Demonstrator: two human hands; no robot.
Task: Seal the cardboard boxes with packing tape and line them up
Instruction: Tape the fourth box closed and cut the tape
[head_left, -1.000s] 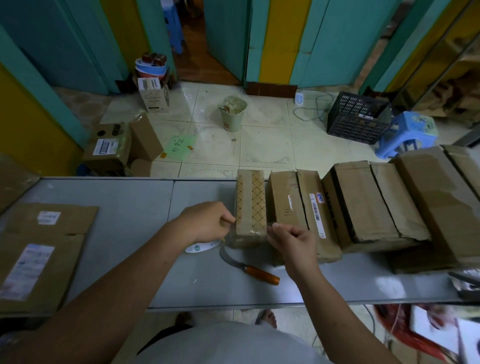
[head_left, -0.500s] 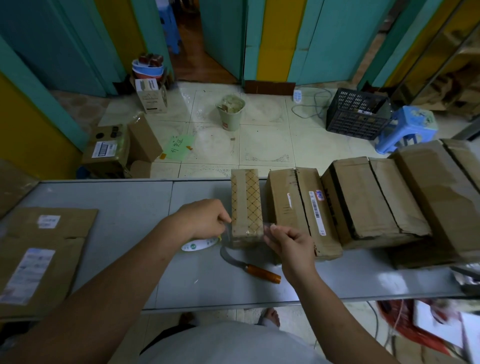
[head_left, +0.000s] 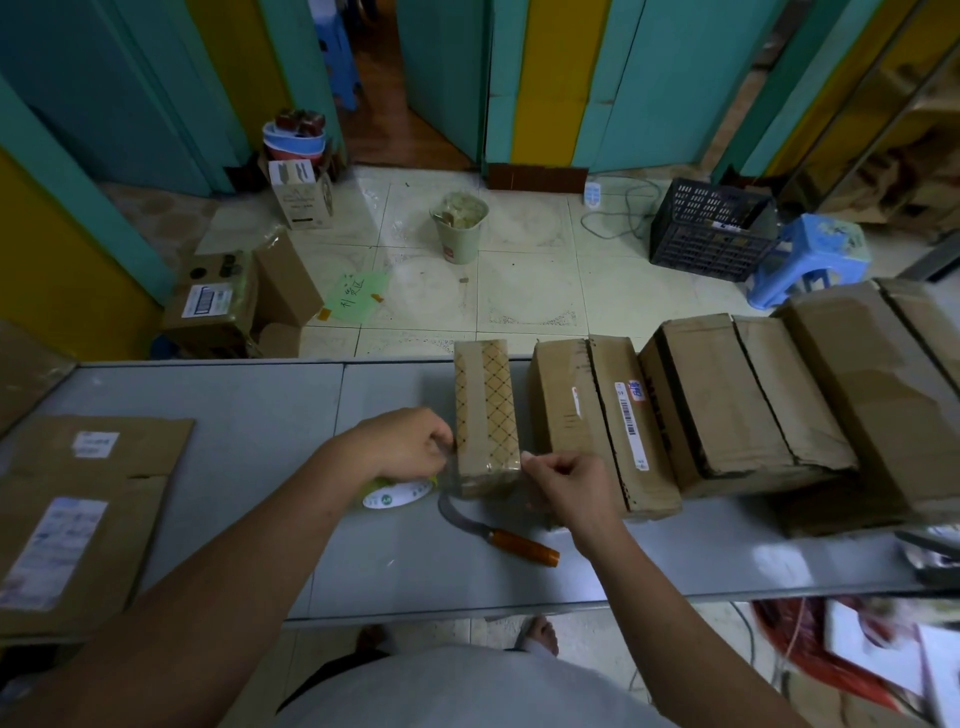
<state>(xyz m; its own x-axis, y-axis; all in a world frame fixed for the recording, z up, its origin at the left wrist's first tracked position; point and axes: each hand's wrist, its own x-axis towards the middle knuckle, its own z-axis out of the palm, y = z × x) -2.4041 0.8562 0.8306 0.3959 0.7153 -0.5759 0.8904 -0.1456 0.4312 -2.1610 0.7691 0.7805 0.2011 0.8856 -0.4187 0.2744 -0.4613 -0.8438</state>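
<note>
The left hand and right hand each pinch an end of clear tape, fingers clenched, holding it taut to seal the near end of the box, leftmost in the row on the desk.

The left hand and right hand have closed in on the small box between them, drawing the pinched clear tape tighter round its near end; the gap to the bigger box beyond the right hand looks slightly wider
</note>
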